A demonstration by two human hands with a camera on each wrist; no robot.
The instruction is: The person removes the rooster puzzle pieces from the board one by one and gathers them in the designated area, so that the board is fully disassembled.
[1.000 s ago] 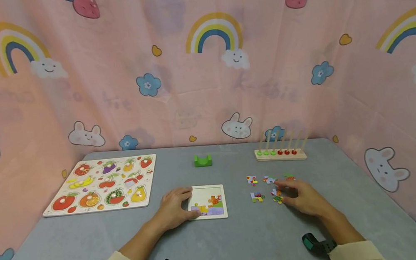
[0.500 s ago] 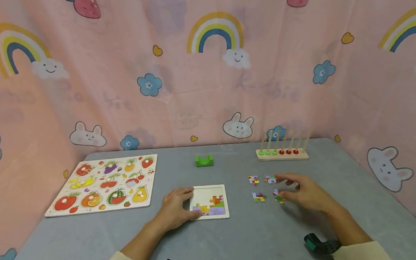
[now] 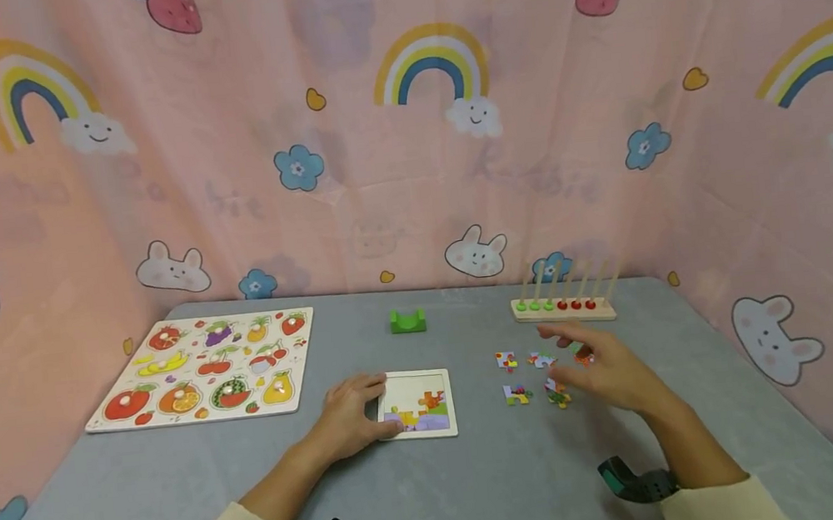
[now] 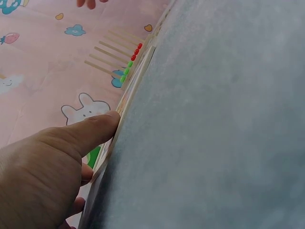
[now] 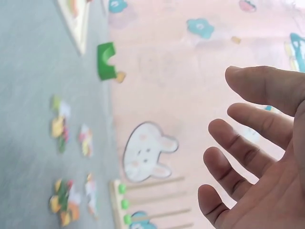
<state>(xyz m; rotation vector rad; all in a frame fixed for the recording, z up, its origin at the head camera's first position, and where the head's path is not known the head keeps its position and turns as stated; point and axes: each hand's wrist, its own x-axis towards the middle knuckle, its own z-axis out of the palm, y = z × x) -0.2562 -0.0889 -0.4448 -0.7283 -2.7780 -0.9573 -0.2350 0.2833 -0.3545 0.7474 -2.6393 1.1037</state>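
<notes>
A small square puzzle tray (image 3: pixel 451 407) lies on the table with a few pieces set in its lower part. My left hand (image 3: pixel 349 417) holds it at the left side, thumb over the front corner and fingers at the back corner. In the left wrist view the thumb (image 4: pixel 97 130) rests on the tray's edge. Several loose jigsaw pieces (image 3: pixel 517 394) lie to the right of the tray. Just above the rightmost ones hovers my right hand (image 3: pixel 611 371), fingers apart. Its palm and fingers hold nothing in the right wrist view. One piece (image 3: pixel 584 356) is partly hidden behind its fingers.
A large fruit puzzle board (image 3: pixel 197 369) lies at the left. A green notched block (image 3: pixel 407 322) stands at the back middle. Behind the loose pieces is a wooden peg rack (image 3: pixel 564 310) with green and red beads. A pink patterned curtain (image 3: pixel 352 216) hangs behind the table.
My right hand has risen from close beside the loose pieces, and its fingers have spread away from them. My left hand stays on the tray, which has not moved.
</notes>
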